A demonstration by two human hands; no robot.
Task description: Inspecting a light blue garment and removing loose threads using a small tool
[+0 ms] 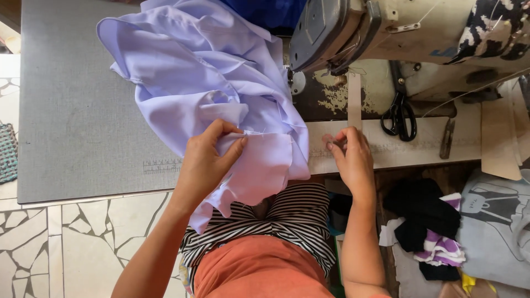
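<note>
A pale lilac garment [204, 77] lies heaped on the grey sewing table [72, 127] and hangs over its front edge onto my lap. My left hand [207, 160] pinches a fold of this cloth near its seam, thumb and forefinger closed on it. My right hand [348, 154] rests at the table's front edge to the right of the cloth, fingers curled together; whether something small sits between the fingertips I cannot tell. The sewing machine [353, 33] stands just behind, its head above the right hand.
Black scissors [400, 113] lie on the machine bed to the right. A small dark tool [447, 138] lies beside them. Dark and striped cloth scraps [430, 226] pile up low at right. Tiled floor [83, 243] shows at lower left.
</note>
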